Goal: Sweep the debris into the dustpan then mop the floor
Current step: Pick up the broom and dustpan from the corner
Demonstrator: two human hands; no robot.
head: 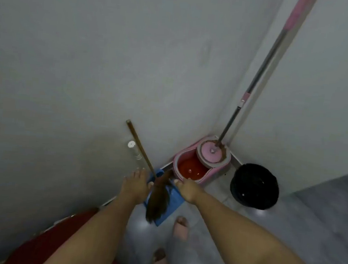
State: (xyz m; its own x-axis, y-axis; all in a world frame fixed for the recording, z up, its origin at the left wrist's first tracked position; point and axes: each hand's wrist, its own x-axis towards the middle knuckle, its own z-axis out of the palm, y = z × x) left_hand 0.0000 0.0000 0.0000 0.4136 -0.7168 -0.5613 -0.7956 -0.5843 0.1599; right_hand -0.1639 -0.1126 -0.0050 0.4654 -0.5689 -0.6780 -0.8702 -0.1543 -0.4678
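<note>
A broom leans in the corner, its brown handle [140, 145] against the wall and its dark bristles [158, 202] resting in a blue dustpan [174, 202] on the floor. My left hand [135, 184] reaches out just left of the broom with straight, spread fingers, the thumb close to the broom's neck. My right hand [186, 190] hovers at the dustpan's right edge, its fingers bent away from the camera and mostly hidden. A pink mop bucket [190, 152] with red water stands in the corner, and the mop [259, 76] stands in its wringer.
A black bin [255, 186] stands right of the bucket. A white capped tube [133, 149] leans on the wall behind the broom. A red object [37, 244] lies at lower left. My feet in pale slippers [180, 228] stand on the grey tiled floor [309, 219].
</note>
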